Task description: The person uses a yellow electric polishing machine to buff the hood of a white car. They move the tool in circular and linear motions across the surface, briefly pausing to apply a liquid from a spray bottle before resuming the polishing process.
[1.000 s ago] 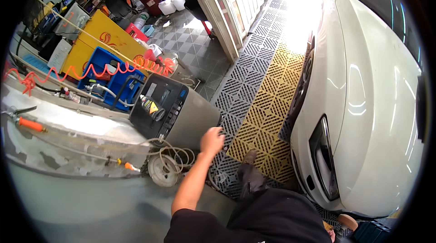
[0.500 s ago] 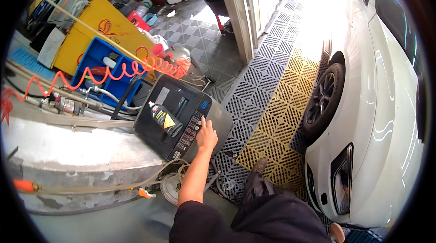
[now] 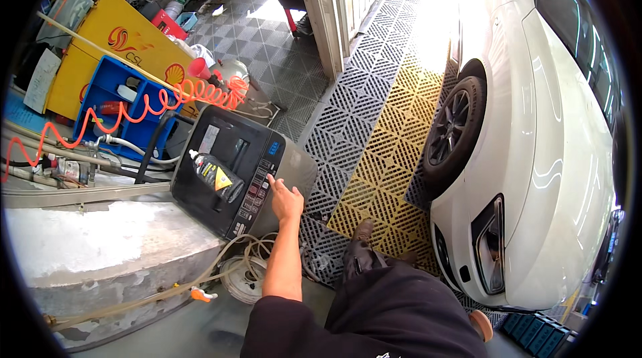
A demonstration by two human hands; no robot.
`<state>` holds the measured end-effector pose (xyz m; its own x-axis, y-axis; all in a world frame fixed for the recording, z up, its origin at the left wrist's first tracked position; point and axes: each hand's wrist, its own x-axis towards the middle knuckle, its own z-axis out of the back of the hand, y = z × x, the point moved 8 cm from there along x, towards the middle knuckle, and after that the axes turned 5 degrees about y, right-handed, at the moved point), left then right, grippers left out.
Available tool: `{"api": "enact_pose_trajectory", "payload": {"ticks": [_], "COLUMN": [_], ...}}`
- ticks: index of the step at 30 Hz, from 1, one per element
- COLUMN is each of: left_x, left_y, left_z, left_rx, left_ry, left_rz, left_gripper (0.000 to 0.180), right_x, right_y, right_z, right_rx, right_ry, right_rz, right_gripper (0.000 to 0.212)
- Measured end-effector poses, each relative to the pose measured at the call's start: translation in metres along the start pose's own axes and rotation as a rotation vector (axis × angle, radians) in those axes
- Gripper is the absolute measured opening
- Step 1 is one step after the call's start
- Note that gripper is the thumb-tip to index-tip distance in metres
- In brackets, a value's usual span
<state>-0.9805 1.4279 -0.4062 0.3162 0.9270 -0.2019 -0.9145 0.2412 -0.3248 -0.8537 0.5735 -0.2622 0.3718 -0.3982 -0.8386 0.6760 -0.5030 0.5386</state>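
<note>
On top of a dark machine (image 3: 250, 153), beside a lying bottle (image 3: 217, 176), sits a keypad (image 3: 253, 194); the left hand (image 3: 287, 203), loosely open and holding nothing, points its index finger at the keys, contact unclear. A light, straight fingertip press seems best. The right hand is unseen.

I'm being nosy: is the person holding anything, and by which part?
The left hand holds nothing visible; its finger is at the button panel on the black machine. The right hand isn't in view.
</note>
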Motion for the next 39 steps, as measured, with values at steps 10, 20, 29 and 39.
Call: {"api": "enact_pose_trajectory", "payload": {"ticks": [10,20,29,39], "left_x": [-0.029,-0.041,-0.029,-0.03], "left_y": [0.038,0.038,0.052,0.05], "left_z": [0.027,0.014,0.025,0.024], "left_rx": [0.039,0.054,-0.004,0.155], "left_ry": [-0.035,0.005,-0.028,0.182], "left_rz": [-0.012,0.034,0.059,0.071], "left_gripper": [0.067,0.064,0.06,0.056], "right_x": [0.017,0.024,0.034,0.043], "right_y": [-0.018,-0.024,-0.039,-0.046], "right_z": [-0.005,-0.009,-0.014,-0.005], "right_rx": [0.002,-0.017,-0.002,0.033], "right_ry": [0.016,0.022,0.032,0.029], "right_rz": [-0.026,-0.034,-0.072,-0.085], "right_gripper": [0.018,0.021,0.024,0.028]}}
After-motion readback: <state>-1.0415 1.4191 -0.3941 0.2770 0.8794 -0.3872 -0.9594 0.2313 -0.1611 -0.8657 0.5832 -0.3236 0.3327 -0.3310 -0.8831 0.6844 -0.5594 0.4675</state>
